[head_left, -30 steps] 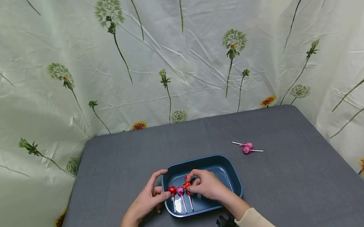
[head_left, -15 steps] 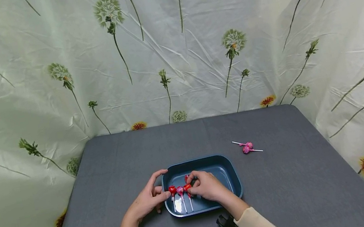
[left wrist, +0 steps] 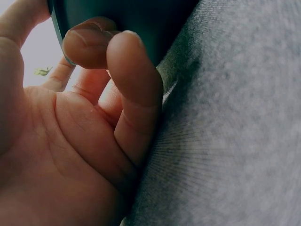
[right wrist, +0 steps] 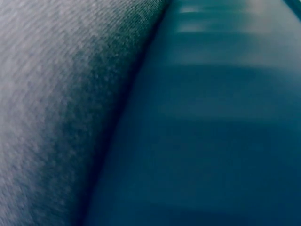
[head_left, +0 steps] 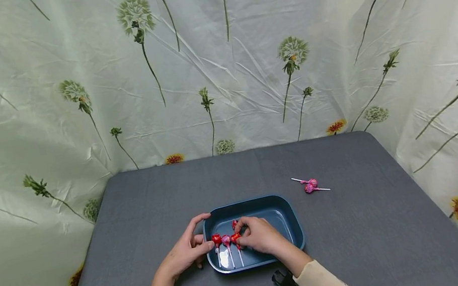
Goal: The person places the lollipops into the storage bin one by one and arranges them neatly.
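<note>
A blue rectangular tray (head_left: 281, 218) stands on the grey table, with several wrapped lollipops in its left half. My left hand (head_left: 184, 252) holds the tray's left end, its thumb over the rim; curled fingers lie against the outer wall in the left wrist view. Inside, a red lollipop (head_left: 216, 239) and a pink lollipop (head_left: 226, 240) lie side by side, sticks toward me. My right hand (head_left: 264, 235) pinches another red lollipop (head_left: 235, 237) just right of them. Behind its fingertips another red head (head_left: 234, 224) shows partly. The right wrist view has only tray wall and cloth.
Two pink lollipops (head_left: 310, 186) lie on the grey tabletop (head_left: 353, 223) beyond the tray's right back corner, sticks pointing opposite ways. A pale curtain (head_left: 215, 63) with a flower print hangs behind the table and at both sides.
The red lollipop at my right fingertips has shifted very slightly toward me. The left hand and the tray stay in place.
</note>
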`<action>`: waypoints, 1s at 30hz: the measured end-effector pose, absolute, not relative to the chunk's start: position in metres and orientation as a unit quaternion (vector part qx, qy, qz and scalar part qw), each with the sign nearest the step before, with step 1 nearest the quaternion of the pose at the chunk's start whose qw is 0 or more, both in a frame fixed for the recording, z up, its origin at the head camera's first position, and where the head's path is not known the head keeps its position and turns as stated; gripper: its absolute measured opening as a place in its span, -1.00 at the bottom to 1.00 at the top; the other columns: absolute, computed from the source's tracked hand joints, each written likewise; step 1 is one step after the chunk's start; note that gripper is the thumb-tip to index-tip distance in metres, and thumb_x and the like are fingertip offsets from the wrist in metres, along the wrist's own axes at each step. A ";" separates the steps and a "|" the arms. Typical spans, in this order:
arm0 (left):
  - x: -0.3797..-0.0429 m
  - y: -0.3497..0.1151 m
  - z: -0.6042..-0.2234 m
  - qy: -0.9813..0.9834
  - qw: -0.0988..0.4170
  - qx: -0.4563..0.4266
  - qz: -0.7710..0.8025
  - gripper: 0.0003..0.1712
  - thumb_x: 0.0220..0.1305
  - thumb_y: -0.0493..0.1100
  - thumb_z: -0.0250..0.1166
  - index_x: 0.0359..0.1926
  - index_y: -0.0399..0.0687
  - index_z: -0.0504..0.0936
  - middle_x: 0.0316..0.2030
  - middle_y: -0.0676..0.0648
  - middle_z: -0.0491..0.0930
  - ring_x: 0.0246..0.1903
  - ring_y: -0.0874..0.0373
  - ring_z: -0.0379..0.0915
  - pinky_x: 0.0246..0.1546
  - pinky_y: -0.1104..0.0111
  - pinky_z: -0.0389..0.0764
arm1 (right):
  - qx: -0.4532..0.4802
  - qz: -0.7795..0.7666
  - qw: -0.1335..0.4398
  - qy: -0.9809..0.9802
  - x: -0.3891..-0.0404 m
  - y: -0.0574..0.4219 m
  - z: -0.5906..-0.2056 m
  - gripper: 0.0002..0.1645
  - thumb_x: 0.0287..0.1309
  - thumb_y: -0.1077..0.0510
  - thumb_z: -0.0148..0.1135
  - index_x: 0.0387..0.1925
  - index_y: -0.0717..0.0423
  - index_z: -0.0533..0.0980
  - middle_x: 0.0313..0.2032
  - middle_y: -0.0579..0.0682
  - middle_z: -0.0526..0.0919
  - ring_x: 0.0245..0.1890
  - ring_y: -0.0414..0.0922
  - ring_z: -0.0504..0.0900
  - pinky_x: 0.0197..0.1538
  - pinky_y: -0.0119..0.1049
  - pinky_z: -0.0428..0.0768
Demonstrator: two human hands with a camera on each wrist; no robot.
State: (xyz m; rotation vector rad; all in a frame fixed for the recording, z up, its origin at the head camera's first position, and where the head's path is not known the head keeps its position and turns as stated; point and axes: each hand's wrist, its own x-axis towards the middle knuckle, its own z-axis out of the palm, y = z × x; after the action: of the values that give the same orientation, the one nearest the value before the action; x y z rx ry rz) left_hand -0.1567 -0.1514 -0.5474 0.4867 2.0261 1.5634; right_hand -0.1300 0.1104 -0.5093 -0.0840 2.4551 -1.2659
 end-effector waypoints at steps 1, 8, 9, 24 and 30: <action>-0.157 -0.151 -0.547 0.750 0.265 0.181 0.579 -0.15 0.54 -0.08 0.29 0.63 0.20 0.02 -0.46 -0.01 0.47 -0.59 0.19 0.41 -0.49 0.29 0.59 | -0.031 -0.450 0.188 0.872 -0.130 0.110 -0.509 -0.80 0.26 0.21 0.43 -0.09 0.06 0.63 -0.50 -0.11 0.67 -0.57 -0.20 0.49 -0.47 -0.37 0.40; -0.157 -0.151 -0.547 0.752 0.262 0.181 0.578 -0.16 0.54 -0.08 0.29 0.63 0.21 0.02 -0.47 -0.01 0.46 -0.59 0.20 0.41 -0.50 0.29 0.59 | -0.029 -0.455 0.188 0.870 -0.129 0.110 -0.508 -0.78 0.26 0.20 0.44 -0.08 0.07 0.62 -0.50 -0.09 0.66 -0.59 -0.19 0.49 -0.49 -0.37 0.41; -0.157 -0.151 -0.547 0.752 0.262 0.179 0.578 -0.16 0.54 -0.08 0.29 0.63 0.22 0.02 -0.47 -0.01 0.46 -0.59 0.19 0.41 -0.49 0.29 0.59 | -0.026 -0.455 0.190 0.870 -0.130 0.110 -0.508 -0.77 0.26 0.19 0.44 -0.07 0.06 0.63 -0.50 -0.09 0.66 -0.60 -0.19 0.49 -0.49 -0.37 0.42; -0.156 -0.151 -0.547 0.749 0.263 0.175 0.582 -0.17 0.54 -0.09 0.29 0.62 0.21 0.03 -0.46 -0.03 0.48 -0.59 0.19 0.40 -0.52 0.31 0.57 | -0.022 -0.478 0.173 0.861 -0.130 0.115 -0.510 -0.73 0.35 0.10 0.41 0.01 0.09 0.61 -0.52 -0.08 0.70 -0.64 -0.22 0.44 -0.51 -0.41 0.39; -0.156 -0.150 -0.547 0.752 0.264 0.170 0.580 -0.16 0.53 -0.08 0.30 0.62 0.21 0.04 -0.44 -0.02 0.51 -0.59 0.19 0.40 -0.52 0.32 0.58 | -0.036 -0.525 0.136 0.839 -0.132 0.120 -0.505 -0.71 0.39 0.11 0.37 0.04 0.14 0.58 -0.46 0.17 0.74 -0.67 -0.20 0.42 -0.54 -0.40 0.39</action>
State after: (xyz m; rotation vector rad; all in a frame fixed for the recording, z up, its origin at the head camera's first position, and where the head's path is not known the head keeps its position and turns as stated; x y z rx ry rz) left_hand -0.1560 -0.1496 -0.5466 0.4582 2.0322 1.5681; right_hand -0.1321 0.1200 -0.5051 -0.1053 2.4303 -1.5207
